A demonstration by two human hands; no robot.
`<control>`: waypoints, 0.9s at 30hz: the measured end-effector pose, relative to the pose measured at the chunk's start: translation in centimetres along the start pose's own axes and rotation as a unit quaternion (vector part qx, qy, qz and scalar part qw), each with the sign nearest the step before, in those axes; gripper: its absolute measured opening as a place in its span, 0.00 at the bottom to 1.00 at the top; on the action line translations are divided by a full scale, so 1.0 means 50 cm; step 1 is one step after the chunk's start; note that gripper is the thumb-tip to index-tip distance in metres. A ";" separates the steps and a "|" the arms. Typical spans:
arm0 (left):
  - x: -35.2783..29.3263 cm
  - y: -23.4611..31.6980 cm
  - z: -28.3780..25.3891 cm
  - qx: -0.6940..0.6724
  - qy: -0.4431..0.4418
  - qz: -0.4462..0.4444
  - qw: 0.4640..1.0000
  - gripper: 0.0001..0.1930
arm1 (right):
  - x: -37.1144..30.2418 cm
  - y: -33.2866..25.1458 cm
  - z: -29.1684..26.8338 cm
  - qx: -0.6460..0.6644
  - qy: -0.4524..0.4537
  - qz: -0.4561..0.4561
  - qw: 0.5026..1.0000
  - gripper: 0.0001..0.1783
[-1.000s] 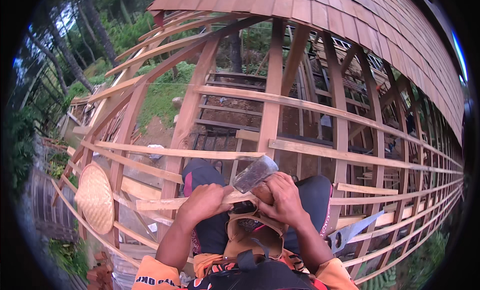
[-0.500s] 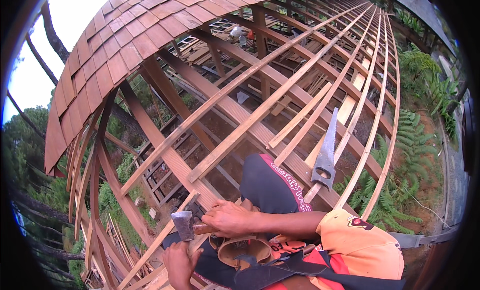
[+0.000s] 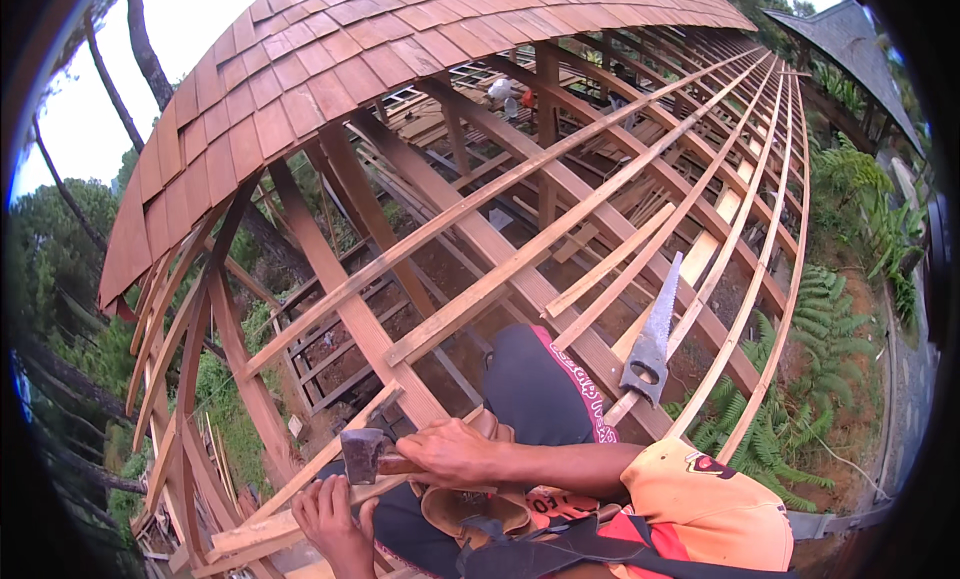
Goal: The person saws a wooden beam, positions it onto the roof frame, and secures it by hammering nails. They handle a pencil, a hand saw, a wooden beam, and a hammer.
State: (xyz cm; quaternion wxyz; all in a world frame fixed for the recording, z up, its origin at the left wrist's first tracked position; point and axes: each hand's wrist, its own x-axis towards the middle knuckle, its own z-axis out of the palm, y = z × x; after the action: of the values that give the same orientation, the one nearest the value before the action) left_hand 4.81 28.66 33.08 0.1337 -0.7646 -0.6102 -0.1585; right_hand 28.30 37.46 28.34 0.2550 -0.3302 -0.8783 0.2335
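Note:
My right hand is closed around the wooden handle of a hatchet, whose worn steel head hangs just above my left hand. The left fingers are bent together beside a wooden batten; whatever they pinch is too small or hidden to name. Below my right wrist, an open brown leather pouch sits at my waist. To the right of my dark-trousered knee, a handsaw rests across the battens, its grip end toward me and its blade pointing away.
Sloping rafters and long thin battens surround me, with open gaps down to the ground. Reddish wooden shingles cover the roof at the upper left. Ferns grow below on the right; stacked boards lie under the frame.
The view has shifted, so the roof sits lower in the picture. My right hand and the hatchet have come down slightly, nearer my left hand, whose fingers now point more upward.

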 end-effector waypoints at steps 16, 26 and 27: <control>-0.876 -0.170 0.204 0.065 0.333 -0.816 0.467 0.34 | 0.114 -0.014 -0.130 0.119 0.263 0.077 0.954 0.31; -0.993 -0.401 0.338 -0.142 0.360 -0.774 0.502 0.37 | 0.223 -0.118 -0.178 0.357 0.280 -0.026 0.891 0.30; -0.990 -0.405 0.334 -0.140 0.309 -0.853 0.397 0.27 | 0.249 -0.138 -0.162 0.352 0.287 -0.052 0.889 0.29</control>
State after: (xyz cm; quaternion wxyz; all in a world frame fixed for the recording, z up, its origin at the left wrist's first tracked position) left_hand -23.76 -4.37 -2.04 -0.0003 0.2471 -0.8310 -0.4984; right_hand 21.88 43.48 42.14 0.6076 -0.2252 -0.6425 0.4089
